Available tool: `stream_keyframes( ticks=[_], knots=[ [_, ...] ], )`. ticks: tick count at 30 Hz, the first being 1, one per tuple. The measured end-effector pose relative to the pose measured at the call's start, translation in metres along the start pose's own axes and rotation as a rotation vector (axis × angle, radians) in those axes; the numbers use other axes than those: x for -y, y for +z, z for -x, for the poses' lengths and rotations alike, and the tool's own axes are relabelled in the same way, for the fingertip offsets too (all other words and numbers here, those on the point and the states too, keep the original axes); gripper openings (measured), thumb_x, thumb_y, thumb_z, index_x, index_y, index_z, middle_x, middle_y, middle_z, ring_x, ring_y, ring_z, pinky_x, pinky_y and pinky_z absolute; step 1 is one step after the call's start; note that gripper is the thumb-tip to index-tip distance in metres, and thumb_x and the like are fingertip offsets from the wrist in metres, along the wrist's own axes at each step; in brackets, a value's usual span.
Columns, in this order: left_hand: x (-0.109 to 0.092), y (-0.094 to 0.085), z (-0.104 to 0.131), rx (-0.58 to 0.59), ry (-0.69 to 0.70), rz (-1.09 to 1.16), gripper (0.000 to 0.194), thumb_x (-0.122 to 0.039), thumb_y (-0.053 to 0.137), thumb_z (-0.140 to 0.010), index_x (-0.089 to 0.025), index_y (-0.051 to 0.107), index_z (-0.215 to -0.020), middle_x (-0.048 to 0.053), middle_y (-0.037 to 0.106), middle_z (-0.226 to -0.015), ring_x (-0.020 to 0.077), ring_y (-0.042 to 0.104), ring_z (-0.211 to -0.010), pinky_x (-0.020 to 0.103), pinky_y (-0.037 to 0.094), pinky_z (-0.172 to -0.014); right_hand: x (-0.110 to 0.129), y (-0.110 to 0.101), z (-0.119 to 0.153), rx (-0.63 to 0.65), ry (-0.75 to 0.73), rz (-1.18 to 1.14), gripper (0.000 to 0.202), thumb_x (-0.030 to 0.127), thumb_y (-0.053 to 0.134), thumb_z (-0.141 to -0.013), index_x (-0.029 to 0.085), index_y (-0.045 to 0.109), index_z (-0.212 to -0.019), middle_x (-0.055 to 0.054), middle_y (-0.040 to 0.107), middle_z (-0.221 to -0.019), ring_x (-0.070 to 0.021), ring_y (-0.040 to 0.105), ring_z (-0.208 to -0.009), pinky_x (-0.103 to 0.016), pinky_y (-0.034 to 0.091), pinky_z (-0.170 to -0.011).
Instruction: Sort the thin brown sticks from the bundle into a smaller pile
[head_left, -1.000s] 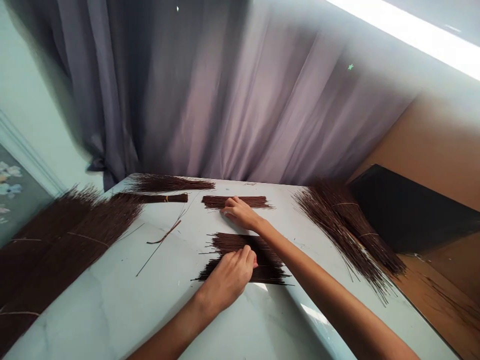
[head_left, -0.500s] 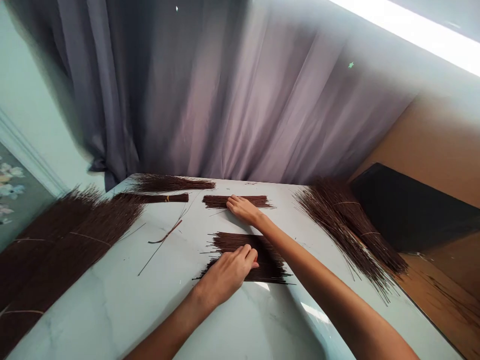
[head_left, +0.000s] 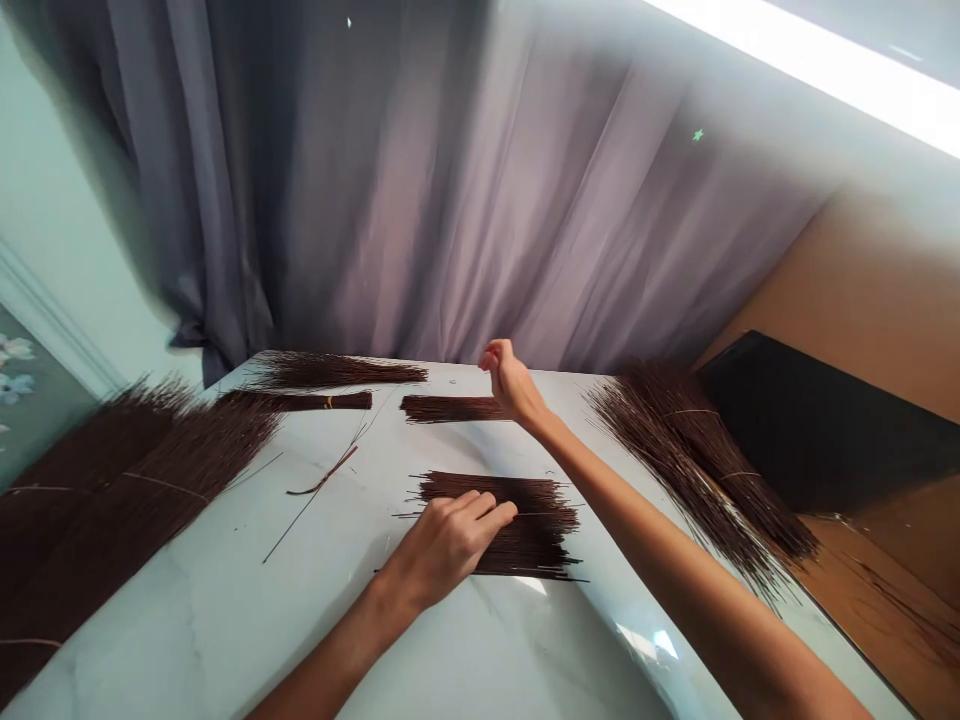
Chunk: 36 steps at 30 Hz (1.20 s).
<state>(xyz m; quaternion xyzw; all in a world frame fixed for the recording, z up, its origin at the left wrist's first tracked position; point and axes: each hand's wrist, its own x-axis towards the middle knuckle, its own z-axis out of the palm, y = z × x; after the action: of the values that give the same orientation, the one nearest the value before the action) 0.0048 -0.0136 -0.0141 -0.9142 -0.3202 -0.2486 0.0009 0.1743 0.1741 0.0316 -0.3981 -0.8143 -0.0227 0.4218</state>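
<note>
My left hand (head_left: pixel 454 535) is over the near pile of short, thin brown twigs (head_left: pixel 544 545). Its thumb and fingers are pinched together, and a thin twig (head_left: pixel 547 514) runs out to the right from the fingertips. Farther back, my right hand (head_left: pixel 510 378) is raised off the table with its fingers curled closed. It hangs above the right end of a narrower pile of cut twigs (head_left: pixel 446 409) and partly hides it. Whether the right fingers hold anything cannot be made out.
Large tied twig bundles lie at the left (head_left: pixel 150 490) and right (head_left: pixel 697 450) of the white marbled table (head_left: pixel 300 620). A yellow-banded bundle (head_left: pixel 349 401) and a loose heap (head_left: pixel 330 370) lie at the back left, near some stray twigs (head_left: pixel 322 478). A grey curtain (head_left: pixel 420 200) hangs behind.
My right hand has lifted from the far pile, upward and a little to the right. My left hand stays at the near pile, now with a twig showing at its fingertips.
</note>
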Motion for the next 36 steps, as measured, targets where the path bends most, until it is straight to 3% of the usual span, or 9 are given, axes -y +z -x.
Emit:
stream_keyframes(
  ticks=[5, 7, 11, 16, 19, 23, 27, 36],
  knots=[
    [0.001, -0.005, -0.002, -0.148, -0.068, 0.077, 0.018, -0.013, 0.044, -0.105, -0.02, 0.06, -0.112, 0.0, 0.064, -0.086, 0.017, 0.062, -0.075, 0.03, 0.046, -0.062, 0.019, -0.056, -0.002, -0.204, 0.016, -0.042, 0.017, 0.032, 0.029, -0.109, 0.023, 0.039, -0.119, -0.003, 0.065, -0.088, -0.0168, 0.065, -0.078, -0.031, 0.051, -0.075],
    [0.001, -0.009, -0.004, -0.233, -0.122, 0.154, 0.018, -0.013, 0.043, -0.106, -0.019, 0.059, -0.11, 0.001, 0.065, -0.091, 0.0163, 0.064, -0.078, 0.028, 0.048, -0.067, 0.022, -0.078, 0.016, -0.235, -0.024, 0.027, 0.015, 0.032, 0.037, -0.108, 0.023, 0.045, -0.116, -0.003, 0.064, -0.085, -0.017, 0.064, -0.075, -0.032, 0.05, -0.075],
    [0.003, -0.016, -0.007, -0.329, -0.296, 0.296, 0.017, -0.018, 0.044, -0.106, -0.021, 0.06, -0.106, 0.001, 0.065, -0.092, 0.0155, 0.064, -0.08, 0.027, 0.049, -0.073, 0.027, -0.103, 0.071, -0.146, -0.016, 0.111, 0.014, 0.029, 0.043, -0.106, 0.021, 0.052, -0.114, -0.002, 0.064, -0.081, -0.016, 0.061, -0.069, -0.03, 0.05, -0.07],
    [0.009, -0.015, -0.011, -0.399, -0.599, 0.589, 0.018, -0.032, 0.049, -0.105, -0.024, 0.065, -0.102, 0.0, 0.068, -0.096, 0.0154, 0.062, -0.082, 0.025, 0.047, -0.074, 0.064, -0.087, 0.126, -0.263, 0.201, -0.096, 0.011, 0.024, 0.048, -0.105, 0.02, 0.054, -0.114, 0.002, 0.06, -0.072, -0.0133, 0.06, -0.062, -0.025, 0.049, -0.062],
    [0.01, -0.014, -0.013, -0.39, -0.697, 0.735, 0.023, -0.039, 0.052, -0.103, -0.023, 0.068, -0.099, -0.002, 0.063, -0.082, 0.014, 0.054, -0.07, 0.024, 0.043, -0.067, 0.092, -0.067, 0.144, -0.141, 0.217, -0.163, 0.013, 0.024, 0.048, -0.105, 0.021, 0.054, -0.116, 0.002, 0.062, -0.074, -0.013, 0.061, -0.061, -0.025, 0.049, -0.06],
    [0.007, -0.015, -0.015, -0.357, -0.722, 0.846, 0.026, -0.042, 0.053, -0.102, -0.022, 0.069, -0.099, -0.004, 0.051, -0.071, 0.0141, 0.049, -0.067, 0.024, 0.041, -0.066, 0.109, -0.051, 0.157, 0.036, 0.214, -0.156, 0.016, 0.025, 0.044, -0.106, 0.024, 0.054, -0.119, -0.003, 0.071, -0.088, -0.015, 0.066, -0.067, -0.027, 0.05, -0.063],
    [0.004, -0.014, -0.015, -0.318, -0.735, 0.891, 0.026, -0.045, 0.054, -0.1, -0.022, 0.067, -0.097, -0.004, 0.047, -0.068, 0.0139, 0.046, -0.063, 0.024, 0.04, -0.063, 0.111, -0.048, 0.162, 0.127, 0.252, -0.164, 0.017, 0.026, 0.041, -0.107, 0.024, 0.053, -0.118, -0.002, 0.07, -0.084, -0.0155, 0.064, -0.064, -0.026, 0.046, -0.058],
    [-0.001, -0.011, -0.014, -0.228, -0.763, 0.963, 0.024, -0.044, 0.058, -0.099, -0.023, 0.066, -0.092, -0.006, 0.043, -0.063, 0.0136, 0.044, -0.062, 0.025, 0.037, -0.065, 0.113, -0.05, 0.161, 0.157, 0.318, -0.153, 0.014, 0.029, 0.039, -0.108, 0.024, 0.051, -0.112, -0.002, 0.07, -0.082, -0.0168, 0.065, -0.065, -0.027, 0.045, -0.058]
  ],
)
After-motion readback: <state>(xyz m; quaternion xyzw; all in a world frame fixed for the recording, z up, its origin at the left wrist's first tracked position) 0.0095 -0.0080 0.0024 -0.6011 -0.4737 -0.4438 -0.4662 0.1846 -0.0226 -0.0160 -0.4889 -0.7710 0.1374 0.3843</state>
